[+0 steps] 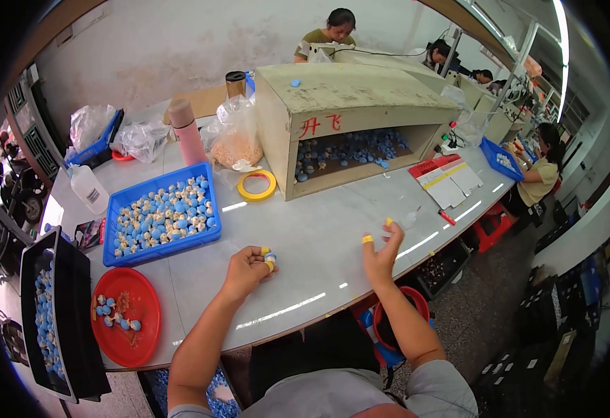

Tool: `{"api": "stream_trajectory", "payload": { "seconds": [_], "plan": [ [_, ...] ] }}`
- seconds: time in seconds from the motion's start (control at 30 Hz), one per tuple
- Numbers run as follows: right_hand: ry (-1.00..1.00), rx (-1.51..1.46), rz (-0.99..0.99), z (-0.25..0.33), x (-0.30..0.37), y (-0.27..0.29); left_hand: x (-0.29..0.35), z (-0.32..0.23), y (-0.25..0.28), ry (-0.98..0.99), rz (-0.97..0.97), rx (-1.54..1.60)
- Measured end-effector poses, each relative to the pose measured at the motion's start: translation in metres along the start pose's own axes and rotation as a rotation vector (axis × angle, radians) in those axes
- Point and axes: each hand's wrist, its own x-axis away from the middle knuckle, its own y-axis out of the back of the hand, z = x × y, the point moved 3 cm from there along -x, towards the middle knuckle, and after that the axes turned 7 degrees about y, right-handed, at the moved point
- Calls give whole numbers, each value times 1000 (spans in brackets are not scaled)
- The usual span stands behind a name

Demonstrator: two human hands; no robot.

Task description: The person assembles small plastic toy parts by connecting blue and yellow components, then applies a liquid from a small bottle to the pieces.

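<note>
Blue small part [269, 257] is being pinched by the left hand [248, 268] over bare surface [319, 237]; the right hand [380, 252] is being held open near its front edge.

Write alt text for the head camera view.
A person's left hand pinches a small blue and cream piece over a grey worktable, while the right hand, with yellow fingertip covers, is raised open. A blue plastic tray of similar pieces and a round red plate lie to the left.

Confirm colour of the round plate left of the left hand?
Red, seen in the head view: the round plate holds a few small blue pieces.
</note>
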Motion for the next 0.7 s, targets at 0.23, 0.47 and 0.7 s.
{"api": "stream_trajectory", "payload": {
  "seconds": [0.23,0.47,0.7],
  "plan": [
    [-324,431,11,-119,-48,57,-5,8,-3,36,123,129],
    [-246,-144,118,-102,-31,7,-3,8,-5,95,153,129],
    [-125,-381,568,55,11,-40,-3,5,-3,133,225,83]
  ]
}}
